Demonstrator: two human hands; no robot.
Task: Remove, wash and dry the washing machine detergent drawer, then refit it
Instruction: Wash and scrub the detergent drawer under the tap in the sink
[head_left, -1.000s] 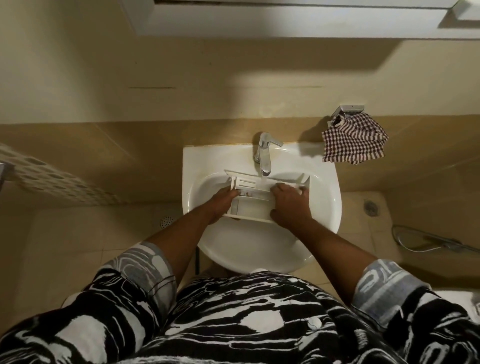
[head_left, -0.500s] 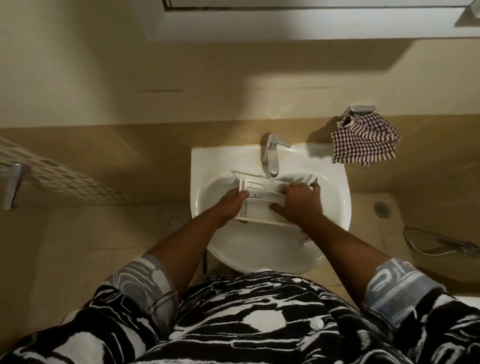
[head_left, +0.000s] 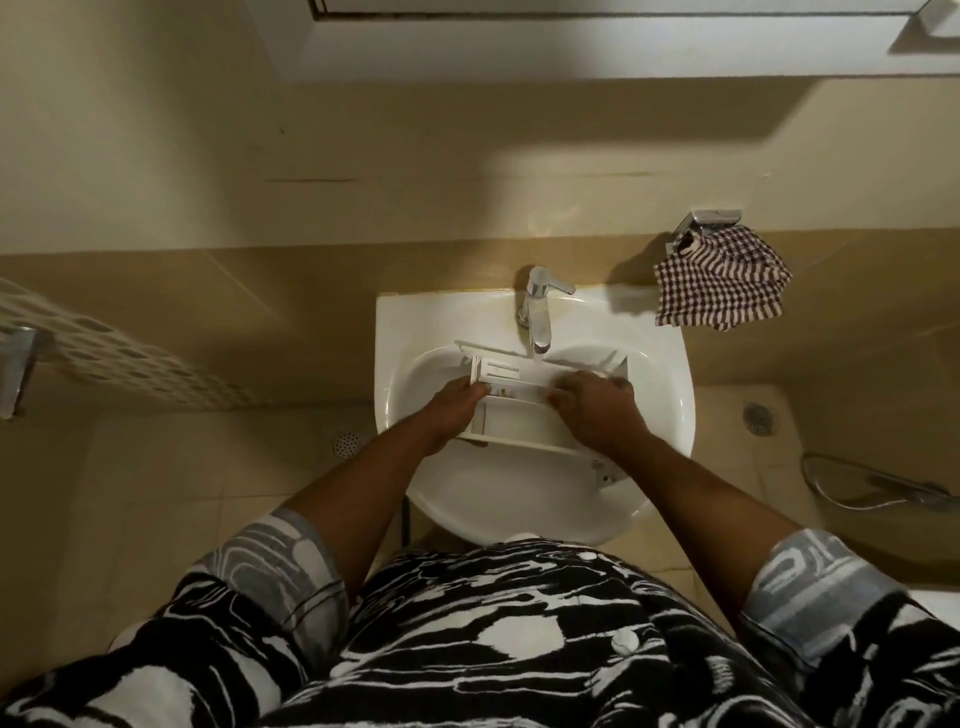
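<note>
As the drawer (head_left: 519, 421) sits in the sink (head_left: 672, 415) under the tap (head_left: 537, 306), removal is done; washing appears under way. Left hand (head_left: 452, 410) grips its left edge; right hand (head_left: 597, 410) lies curled over it, grip unclear. Drying, perhaps with the checked cloth (head_left: 722, 280), and refitting remain.

White drawer (head_left: 524, 418), brownish specks near its middle. White sink (head_left: 662, 395) as well. Chrome tap (head_left: 540, 312) at 12 o'clock of sink. At 2 o'clock, checked cloth (head_left: 722, 283), dark maroon on white. At 9 o'clock, pale towel (head_left: 119, 358) dotted with grey ovals. Cream wall (head_left: 156, 130) at top, darker tan tiles (head_left: 260, 322) under it, beige floor (head_left: 156, 493). At 6 o'clock, shirt (head_left: 467, 649) in black-and-white swirls, cuffs (head_left: 270, 564) in grey-and-pale swirls. Silver hose (head_left: 883, 488) at 3 o'clock.
</note>
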